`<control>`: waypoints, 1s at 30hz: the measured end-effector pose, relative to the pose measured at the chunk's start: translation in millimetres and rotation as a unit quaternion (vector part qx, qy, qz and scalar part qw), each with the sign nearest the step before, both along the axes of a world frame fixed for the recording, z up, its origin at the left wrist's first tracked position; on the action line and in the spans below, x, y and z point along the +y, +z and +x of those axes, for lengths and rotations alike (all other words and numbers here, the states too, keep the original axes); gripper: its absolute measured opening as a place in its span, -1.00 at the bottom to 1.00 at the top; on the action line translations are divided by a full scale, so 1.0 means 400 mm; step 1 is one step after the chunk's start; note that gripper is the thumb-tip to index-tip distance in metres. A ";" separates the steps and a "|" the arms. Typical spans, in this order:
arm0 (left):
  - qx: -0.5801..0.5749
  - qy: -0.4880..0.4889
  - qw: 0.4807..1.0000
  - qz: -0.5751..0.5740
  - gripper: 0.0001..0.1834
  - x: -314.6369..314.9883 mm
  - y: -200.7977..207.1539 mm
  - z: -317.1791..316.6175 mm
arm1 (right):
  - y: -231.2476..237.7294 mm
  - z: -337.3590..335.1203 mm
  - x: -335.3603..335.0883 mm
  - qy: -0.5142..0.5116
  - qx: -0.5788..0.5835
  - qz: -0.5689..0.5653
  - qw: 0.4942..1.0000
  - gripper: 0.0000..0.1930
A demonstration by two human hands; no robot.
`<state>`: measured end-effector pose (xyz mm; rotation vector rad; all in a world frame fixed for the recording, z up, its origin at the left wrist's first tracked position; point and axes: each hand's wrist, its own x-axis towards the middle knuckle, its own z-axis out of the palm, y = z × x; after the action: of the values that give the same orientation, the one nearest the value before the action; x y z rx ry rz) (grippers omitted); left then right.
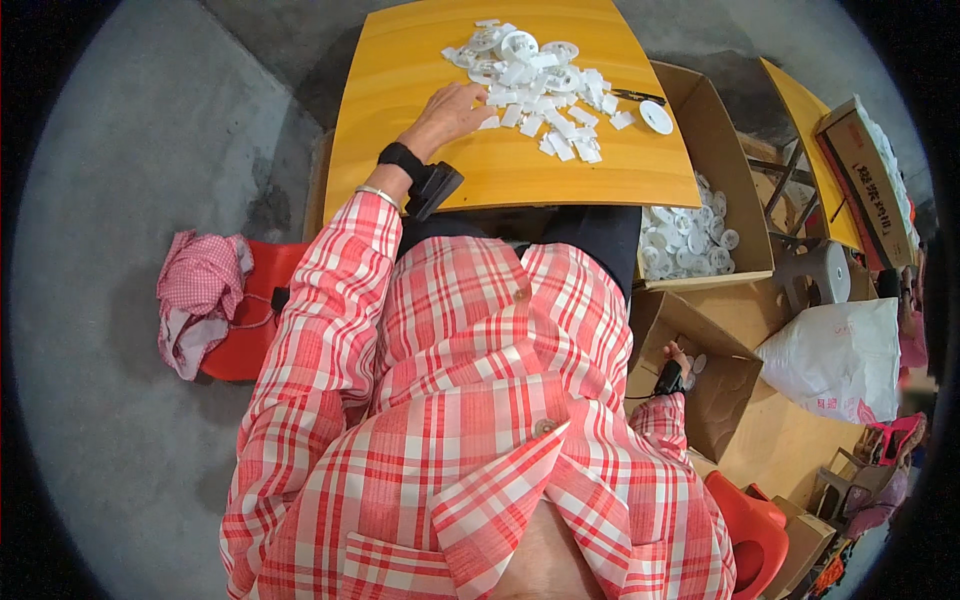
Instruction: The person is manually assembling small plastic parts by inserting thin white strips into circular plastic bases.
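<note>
On a yellow table [420,70] lies a pile of small white plastic pieces [535,95], flat tabs mixed with round discs. My left hand [450,112] rests at the pile's left edge, fingers stretched toward the nearest tabs, with nothing visible held. A black strap and a bracelet circle that wrist. Low at my right side, my right hand [680,358] reaches into an open cardboard box [718,400]. Its fingers look loosely apart, beside a few white discs [698,364] in the box.
A larger cardboard box [705,130] full of white discs [690,240] stands right of the table. A black pen-like tool [638,96] and a lone disc [656,117] lie at the table's right. Farther right are a white sack [838,358] and a grey stool [828,272]. A red chair [262,340] stands left.
</note>
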<state>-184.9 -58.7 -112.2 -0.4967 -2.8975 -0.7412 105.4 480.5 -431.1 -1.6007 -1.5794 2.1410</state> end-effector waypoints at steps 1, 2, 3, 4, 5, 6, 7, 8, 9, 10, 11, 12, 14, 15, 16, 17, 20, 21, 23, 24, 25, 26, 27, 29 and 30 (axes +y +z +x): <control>0.002 0.001 1.000 -0.001 -0.59 0.008 0.007 -0.007 | 0.021 -0.025 -0.014 -0.041 0.024 0.013 0.999 -0.88; 0.018 -0.001 1.000 -0.010 -0.58 0.015 0.012 -0.013 | 0.043 -0.048 -0.034 -0.083 0.047 0.025 0.995 -0.88; 0.032 -0.003 0.999 -0.020 -0.56 0.021 0.017 -0.017 | 0.057 -0.071 -0.049 -0.124 0.070 0.037 0.989 -0.86; 0.033 -0.006 0.999 -0.021 -0.56 0.022 0.018 -0.031 | 0.057 -0.078 -0.051 -0.126 0.070 0.036 0.989 -0.86; 0.051 -0.032 0.998 -0.032 -0.54 0.023 0.022 -0.049 | 0.058 -0.084 -0.053 -0.109 0.056 0.052 0.991 -0.86; 0.068 -0.058 0.995 -0.043 -0.51 0.024 0.025 -0.066 | 0.057 -0.090 -0.056 -0.091 0.042 0.068 0.993 -0.85; 0.068 -0.060 0.995 -0.041 -0.51 0.038 0.021 -0.088 | 0.057 -0.097 -0.059 -0.093 0.042 0.070 0.992 -0.85; 0.110 -0.077 0.989 -0.060 -0.51 0.056 0.017 -0.109 | 0.058 -0.110 -0.062 -0.080 0.065 0.067 0.992 -0.85; 0.152 -0.092 0.981 -0.079 -0.50 0.076 0.010 -0.124 | 0.062 -0.117 -0.065 -0.068 0.089 0.065 0.992 -0.84; 0.152 -0.091 0.981 -0.077 -0.50 0.103 0.004 -0.132 | 0.071 -0.121 -0.073 -0.030 0.079 0.062 0.994 -0.85; 0.148 -0.088 0.980 -0.101 -0.51 0.116 0.014 -0.132 | 0.081 -0.121 -0.107 -0.027 0.079 0.061 0.995 -0.85; 0.144 -0.084 0.978 -0.125 -0.52 0.129 0.024 -0.132 | 0.092 -0.122 -0.143 -0.027 0.084 0.059 0.994 -0.87; 0.126 -0.079 0.978 -0.149 -0.54 0.189 0.032 -0.126 | 0.107 -0.126 -0.179 -0.017 0.078 0.070 0.994 -0.87; 0.106 -0.075 0.976 -0.177 -0.56 0.218 0.038 -0.120 | 0.111 -0.127 -0.190 -0.004 0.068 0.078 0.995 -0.86; 0.066 -0.094 0.968 -0.222 -0.54 0.244 0.055 -0.117 | 0.098 -0.122 -0.194 -0.016 0.099 0.067 0.993 -0.86; 0.070 -0.092 0.970 -0.215 -0.54 0.257 0.044 -0.128 | 0.080 -0.118 -0.190 -0.027 0.134 0.056 0.989 -0.85; 0.047 -0.034 0.964 -0.260 -0.51 0.204 0.034 -0.129 | 0.164 -0.105 -0.282 0.032 0.121 0.044 0.991 -0.85; 0.049 -0.038 0.964 -0.257 -0.51 0.203 0.041 -0.129 | 0.166 -0.099 -0.280 0.021 0.127 0.046 0.991 -0.84; 0.046 -0.042 0.970 -0.235 -0.55 0.177 0.051 -0.119 | 0.164 -0.089 -0.273 0.022 0.132 0.039 0.990 -0.84; 0.134 -0.029 0.970 -0.199 -0.61 0.159 0.016 -0.122 | 0.163 -0.084 -0.270 0.025 0.138 0.034 0.990 -0.83; 0.135 -0.031 0.970 -0.200 -0.61 0.153 0.021 -0.120 | 0.168 -0.087 -0.265 0.022 0.138 0.033 0.990 -0.83; 0.109 -0.028 0.974 -0.197 -0.64 0.148 0.030 -0.113 | 0.178 -0.092 -0.262 0.024 0.121 0.045 0.991 -0.84; 0.083 -0.024 0.977 -0.193 -0.66 0.143 0.036 -0.110 | 0.183 -0.096 -0.259 0.027 0.104 0.058 0.993 -0.84; 0.093 -0.019 0.980 -0.175 -0.71 0.128 0.030 -0.109 | 0.150 -0.095 -0.237 0.023 0.130 0.064 0.989 -0.84; 0.091 -0.019 0.988 -0.122 -0.72 0.119 0.028 -0.103 | 0.135 -0.093 -0.222 0.023 0.154 0.070 0.985 -0.83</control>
<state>-226.3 -11.0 -100.9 -0.6103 -2.8246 -0.3247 68.3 391.8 -377.2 -1.1374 -1.6345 2.1177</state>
